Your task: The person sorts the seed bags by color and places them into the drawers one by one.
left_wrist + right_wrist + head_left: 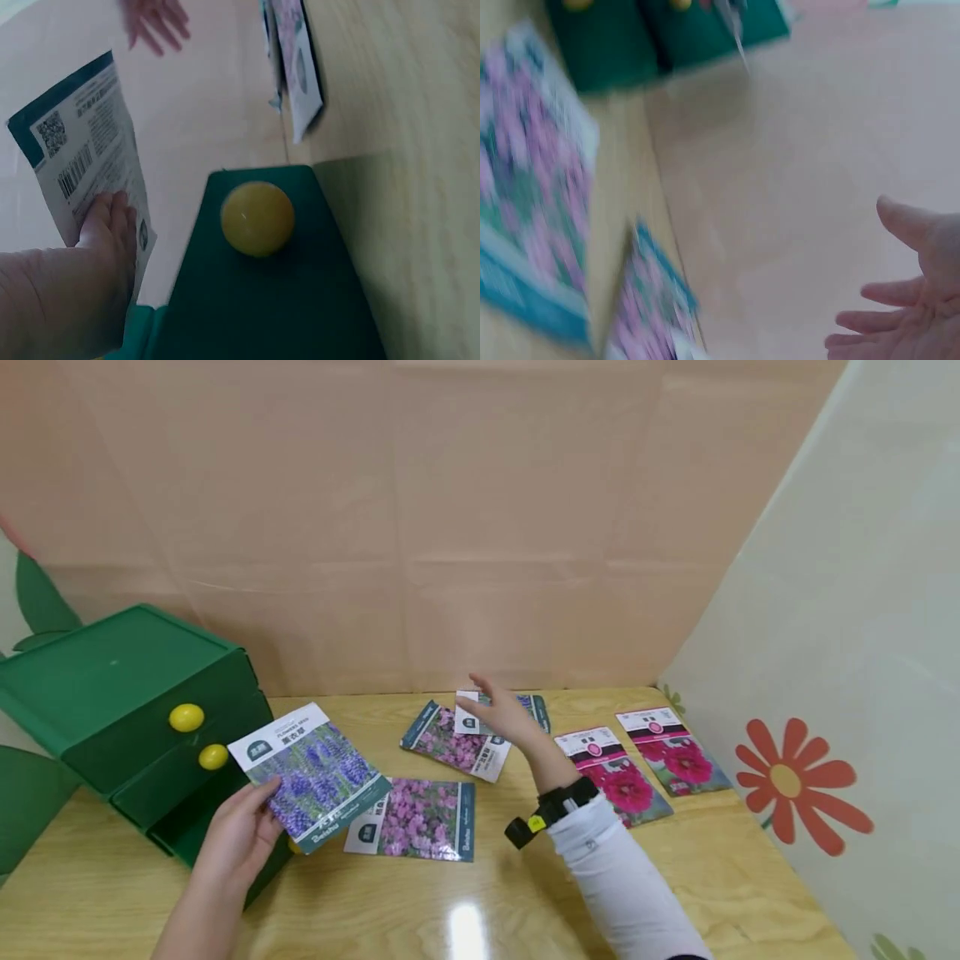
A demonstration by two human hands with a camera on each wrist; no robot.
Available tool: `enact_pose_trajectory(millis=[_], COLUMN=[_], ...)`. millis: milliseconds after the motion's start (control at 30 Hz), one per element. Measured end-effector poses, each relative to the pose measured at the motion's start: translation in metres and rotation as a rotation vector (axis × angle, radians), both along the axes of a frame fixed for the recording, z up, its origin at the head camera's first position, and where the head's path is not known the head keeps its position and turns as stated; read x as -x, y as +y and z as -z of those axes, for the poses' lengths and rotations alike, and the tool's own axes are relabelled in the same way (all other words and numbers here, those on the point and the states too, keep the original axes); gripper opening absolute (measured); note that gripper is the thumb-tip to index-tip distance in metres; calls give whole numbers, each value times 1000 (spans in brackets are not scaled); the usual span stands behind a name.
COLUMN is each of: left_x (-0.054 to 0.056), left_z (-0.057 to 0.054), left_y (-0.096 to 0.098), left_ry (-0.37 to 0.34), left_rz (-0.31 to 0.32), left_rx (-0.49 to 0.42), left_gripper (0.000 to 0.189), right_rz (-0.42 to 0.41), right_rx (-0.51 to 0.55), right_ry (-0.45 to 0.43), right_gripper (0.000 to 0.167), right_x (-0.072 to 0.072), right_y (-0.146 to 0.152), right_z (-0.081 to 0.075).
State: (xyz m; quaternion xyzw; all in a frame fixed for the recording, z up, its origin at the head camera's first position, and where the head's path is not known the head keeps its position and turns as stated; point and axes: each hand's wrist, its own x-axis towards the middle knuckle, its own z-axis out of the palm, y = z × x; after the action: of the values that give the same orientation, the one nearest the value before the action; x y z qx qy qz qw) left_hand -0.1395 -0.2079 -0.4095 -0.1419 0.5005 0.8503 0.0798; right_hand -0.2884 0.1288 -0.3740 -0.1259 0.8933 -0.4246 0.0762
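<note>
My left hand (243, 831) pinches a flower seed packet (318, 772) with purple blooms on its front, thumb on top. In the left wrist view, fingers spread over the back of this packet (90, 142), which bears a barcode. Below the hand is a pulled-out green drawer (262, 315) with a yellow knob (257, 218). My right hand (510, 718) is above the table, fingers extended and nothing in them; the right wrist view shows it (922, 300) palm up front. Behind it, a purple-flower packet (466, 723) overlaps a pink-flower packet (438, 739).
Another pink-flower packet (423, 818) lies at mid-table, partly covered by the held one. Two magenta-flower packets (628, 789) lie to the right. The green cabinet (112, 668) stands at left. A peach backdrop (487, 527) and a white side wall (862, 610) bound the table.
</note>
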Motion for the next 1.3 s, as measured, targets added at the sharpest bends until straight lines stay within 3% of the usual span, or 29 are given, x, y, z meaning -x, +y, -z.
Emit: enact_pose_trajectory(millis=[167, 300, 433, 600, 700, 867, 1033, 1200, 1300], left_x=[-2, -3, 1, 7, 10, 13, 14, 12, 10], left_z=[11, 19, 20, 17, 16, 19, 24, 29, 31], left_y=[-5, -5, -6, -7, -8, -19, -37, -48, -53], left_ry=[30, 51, 24, -110, -188, -250, -252, -217, -191], left_rz=[14, 29, 15, -20, -47, -128, -156, -127, -97], left_rx=[-71, -225, -327, -359, -391, -547, -662, -726, -742], left_gripper=[26, 42, 44, 31, 40, 51, 47, 30, 31], right_rz=[17, -15, -62, -150, -180, -168, -185, -170, -148], right_rx=[-174, -309, -424, -555, -571, -565, -552, -567, -554], right_ry=[-24, 28, 106, 136, 85, -8, 11, -3, -54], right_gripper=[77, 76, 71, 70, 72, 77, 83, 79, 80], right_x=[45, 73, 89, 99, 102, 109, 128, 123, 116], right_y=[39, 66, 90, 107, 108, 105, 111, 104, 99], right_z=[-2, 2, 14, 33, 43, 49, 66, 66, 63])
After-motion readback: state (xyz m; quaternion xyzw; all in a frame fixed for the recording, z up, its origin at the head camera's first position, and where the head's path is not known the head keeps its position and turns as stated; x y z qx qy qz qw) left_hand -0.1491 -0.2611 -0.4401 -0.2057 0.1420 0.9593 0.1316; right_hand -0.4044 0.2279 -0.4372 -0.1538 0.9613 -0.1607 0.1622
